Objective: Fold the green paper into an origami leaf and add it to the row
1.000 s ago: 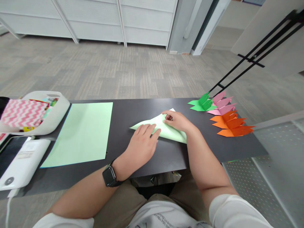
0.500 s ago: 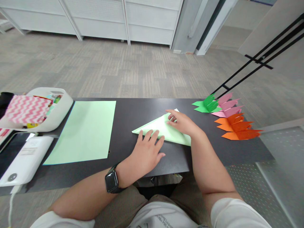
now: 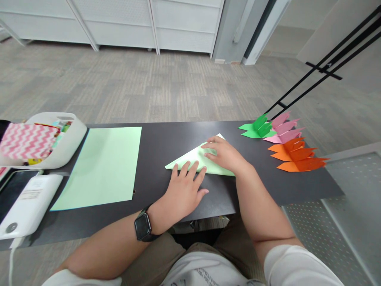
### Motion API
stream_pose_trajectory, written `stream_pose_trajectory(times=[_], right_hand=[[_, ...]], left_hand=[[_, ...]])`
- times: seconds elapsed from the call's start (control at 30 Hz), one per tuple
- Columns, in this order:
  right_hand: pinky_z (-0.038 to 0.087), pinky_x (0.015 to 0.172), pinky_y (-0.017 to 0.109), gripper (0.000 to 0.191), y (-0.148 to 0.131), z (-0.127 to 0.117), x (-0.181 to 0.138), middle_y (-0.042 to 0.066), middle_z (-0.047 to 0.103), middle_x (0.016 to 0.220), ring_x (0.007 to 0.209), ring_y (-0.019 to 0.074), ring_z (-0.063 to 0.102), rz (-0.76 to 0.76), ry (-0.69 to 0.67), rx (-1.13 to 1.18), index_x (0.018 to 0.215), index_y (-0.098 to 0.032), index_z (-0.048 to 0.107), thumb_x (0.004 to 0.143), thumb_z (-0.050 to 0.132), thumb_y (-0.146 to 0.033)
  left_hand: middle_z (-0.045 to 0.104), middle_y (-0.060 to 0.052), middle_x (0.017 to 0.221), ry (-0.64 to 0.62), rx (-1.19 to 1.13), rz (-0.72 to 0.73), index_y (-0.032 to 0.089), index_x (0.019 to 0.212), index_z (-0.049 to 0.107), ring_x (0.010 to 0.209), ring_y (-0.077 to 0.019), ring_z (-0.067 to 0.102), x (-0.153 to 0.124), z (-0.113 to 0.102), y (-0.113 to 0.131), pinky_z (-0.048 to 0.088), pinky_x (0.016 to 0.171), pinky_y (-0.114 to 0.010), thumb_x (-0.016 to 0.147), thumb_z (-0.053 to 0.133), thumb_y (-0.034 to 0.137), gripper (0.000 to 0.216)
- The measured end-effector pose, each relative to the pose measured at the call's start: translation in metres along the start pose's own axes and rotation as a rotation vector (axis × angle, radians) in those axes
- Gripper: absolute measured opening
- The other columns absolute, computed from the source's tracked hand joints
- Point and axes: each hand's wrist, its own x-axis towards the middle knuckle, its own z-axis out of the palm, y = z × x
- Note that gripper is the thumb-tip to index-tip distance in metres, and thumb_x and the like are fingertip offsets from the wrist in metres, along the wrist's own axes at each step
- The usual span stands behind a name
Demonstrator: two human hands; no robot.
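Observation:
A light green sheet of paper (image 3: 195, 157), folded into a triangle, lies on the dark table in front of me. My left hand (image 3: 186, 190) rests with spread fingers, its fingertips on the paper's near edge. Across the right part of the triangle lies my right hand (image 3: 224, 155), fingers stretched to the left over the paper and slightly curved. It covers part of the fold, and the wrist hides the sheet's right corner. Neither hand grips anything.
Flat light green paper (image 3: 101, 167) lies to the left. Beyond it are a white basket (image 3: 70, 145) with a pink zigzag item, and a white power bank (image 3: 34, 202) with a cable. Folded green (image 3: 257, 128), pink (image 3: 287, 129) and orange paper shapes (image 3: 297, 157) stand at the right.
My right hand has slid a little to the left over the folded paper, fingers more stretched out. My left hand stays at the near edge. The camera view has shifted slightly.

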Motion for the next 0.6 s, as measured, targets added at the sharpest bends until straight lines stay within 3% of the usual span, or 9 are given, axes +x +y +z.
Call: stream_pose_trajectory(times=[0.27, 0.6], right_hand=[[0.05, 0.12, 0.05, 0.03, 0.0046, 0.0077, -0.0006, 0.014, 0.066, 0.139, 0.129, 0.0314, 0.067, 0.033, -0.066, -0.085, 0.126, -0.027, 0.083, 0.098, 0.074, -0.028], [0.052, 0.116, 0.048, 0.028, 0.0063, 0.0093, 0.0009, 0.012, 0.07, 0.131, 0.125, 0.0309, 0.068, 0.035, -0.071, -0.12, 0.123, -0.028, 0.084, 0.098, 0.072, -0.032]], left_hand=[[0.035, -0.017, 0.179, -0.003, -0.01, 0.004, 0.022, 0.17, 0.043, 0.159, -0.0438, 0.041, -0.0008, 0.0026, 0.0095, 0.038, 0.125, -0.071, 0.108, 0.057, 0.057, 0.073], [0.038, -0.017, 0.178, 0.025, -0.011, 0.002, 0.022, 0.167, 0.048, 0.16, -0.0434, 0.039, -0.0037, 0.0054, 0.0069, 0.033, 0.126, -0.074, 0.106, 0.055, 0.064, 0.074]])
